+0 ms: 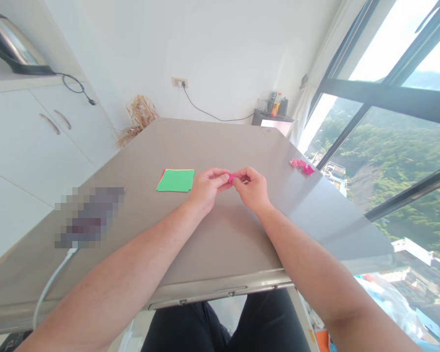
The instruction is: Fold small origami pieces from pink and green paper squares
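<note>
Between my fingertips is a small piece of folded pink paper [231, 178], mostly covered by the fingers. My left hand [209, 185] pinches it from the left side. From the right, my right hand [252, 186] grips it with thumb and forefinger. Both hands hover close over the middle of the table. Just left of my left hand lies a stack of coloured paper sheets [176, 180], green on top, with red and yellow edges peeking out. Several small folded pink paper pieces [302, 166] sit in a cluster near the table's right edge.
The grey table [220, 244] has its front edge near my lap. On its left lies a blurred-out dark object [90, 217] with a white cable [53, 278]. A window [399, 137] runs along the right. Bottles [275, 104] stand on a small cabinet behind the table.
</note>
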Action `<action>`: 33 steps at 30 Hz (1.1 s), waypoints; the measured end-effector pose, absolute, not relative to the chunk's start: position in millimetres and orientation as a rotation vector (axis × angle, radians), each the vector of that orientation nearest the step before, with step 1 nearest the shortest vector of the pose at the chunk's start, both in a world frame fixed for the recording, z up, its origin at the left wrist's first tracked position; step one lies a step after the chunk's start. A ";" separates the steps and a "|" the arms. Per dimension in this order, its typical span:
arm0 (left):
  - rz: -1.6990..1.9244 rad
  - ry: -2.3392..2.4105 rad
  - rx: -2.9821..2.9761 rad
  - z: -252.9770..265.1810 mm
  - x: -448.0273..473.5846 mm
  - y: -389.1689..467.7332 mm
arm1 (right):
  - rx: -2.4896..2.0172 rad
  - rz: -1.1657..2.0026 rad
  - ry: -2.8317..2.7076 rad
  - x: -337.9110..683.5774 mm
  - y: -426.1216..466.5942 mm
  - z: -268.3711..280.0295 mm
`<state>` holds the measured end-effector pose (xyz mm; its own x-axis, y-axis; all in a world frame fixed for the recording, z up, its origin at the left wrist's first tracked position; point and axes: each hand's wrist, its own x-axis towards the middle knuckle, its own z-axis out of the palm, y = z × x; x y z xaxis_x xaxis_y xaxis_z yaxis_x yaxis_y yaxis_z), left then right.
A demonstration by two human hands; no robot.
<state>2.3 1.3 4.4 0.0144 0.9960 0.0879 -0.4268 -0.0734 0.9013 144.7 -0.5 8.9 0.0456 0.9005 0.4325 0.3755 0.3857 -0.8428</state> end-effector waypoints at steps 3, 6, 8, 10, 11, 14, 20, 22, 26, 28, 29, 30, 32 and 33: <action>1.390 0.796 0.944 2.9 1.0 3.3 | -1.174 0.579 -1.543 145.1 0.6 7.2; 1.380 0.788 0.957 3.5 0.8 3.5 | -1.168 0.550 -1.543 145.4 1.7 5.7; 1.385 0.782 0.975 4.9 0.8 2.7 | -1.166 0.537 -1.542 145.3 1.9 5.4; 1.393 0.787 1.002 6.6 1.0 1.6 | -1.166 0.528 -1.536 144.9 1.6 5.8; 1.395 0.791 1.017 7.3 1.1 1.1 | -1.168 0.527 -1.532 144.7 1.4 6.1; 1.398 0.800 1.050 8.9 1.3 0.2 | -1.183 0.531 -1.515 144.1 0.4 7.2; 1.414 0.820 1.050 8.3 0.7 1.4 | -1.167 0.453 -1.546 143.5 -0.5 7.3; 1.411 0.831 1.064 7.7 0.5 1.7 | -1.165 0.420 -1.561 143.8 -0.2 6.8; 1.394 0.860 1.128 6.8 0.8 1.5 | -1.178 0.399 -1.568 145.2 0.4 6.0; 1.397 0.852 1.112 6.5 1.0 1.4 | -1.181 0.412 -1.564 145.4 0.5 6.3; 1.400 0.840 1.090 6.5 1.0 1.6 | -1.180 0.425 -1.560 145.3 0.3 6.5; 1.405 0.824 1.061 6.4 0.7 2.0 | -1.177 0.443 -1.554 145.0 0.1 6.9; 1.404 0.791 0.991 6.3 -0.6 3.5 | -1.159 0.497 -1.532 144.1 -0.8 7.8; 1.397 0.779 0.951 6.3 -1.7 4.5 | -1.147 0.523 -1.519 143.5 -1.3 8.2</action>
<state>-1.7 4.5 6.3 0.0499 0.9945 0.0922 -0.4443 -0.0605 0.8938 143.5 -1.3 8.2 0.0779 0.8660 0.4939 0.3788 0.4326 -0.8182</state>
